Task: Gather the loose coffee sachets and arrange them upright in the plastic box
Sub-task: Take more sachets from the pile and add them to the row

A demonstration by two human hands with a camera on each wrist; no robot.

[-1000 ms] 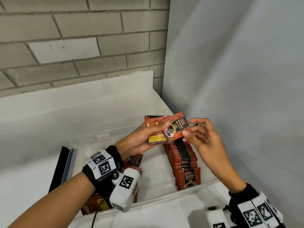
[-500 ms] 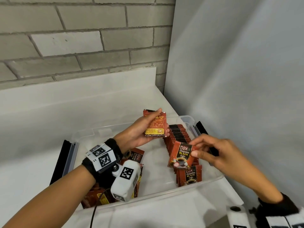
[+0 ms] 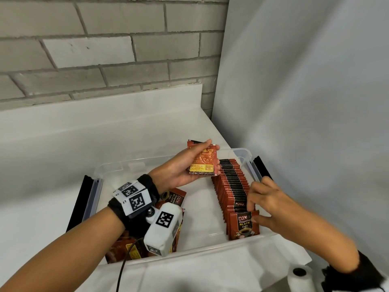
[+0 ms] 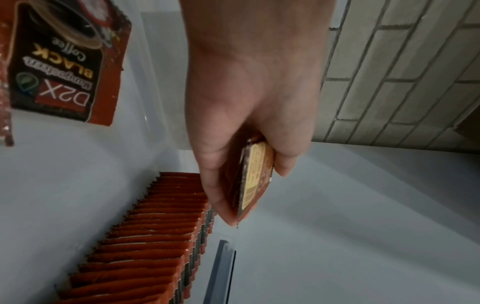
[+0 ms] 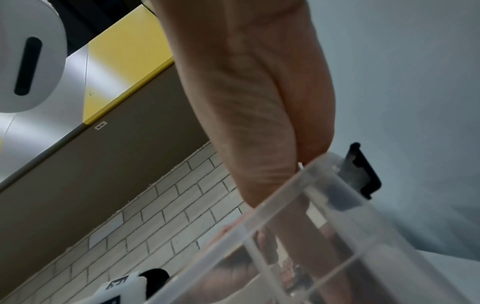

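— Clear plastic box (image 3: pixel 242 153) on a white counter (image 3: pixel 63 144): where are the hands?
— Left hand (image 3: pixel 179 169), palm up above the box, grips a small stack of sachets (image 3: pixel 203 161).
— And the right?
— Right hand (image 3: pixel 267 204) reaches down, fingertips pinching the front sachet (image 3: pixel 244 225) of the upright row (image 3: pixel 230 182).

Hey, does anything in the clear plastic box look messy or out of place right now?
Yes. Red coffee sachets lie flat and jumbled at the near-left of the clear plastic box, unlike the neat upright sachet row along its right side.
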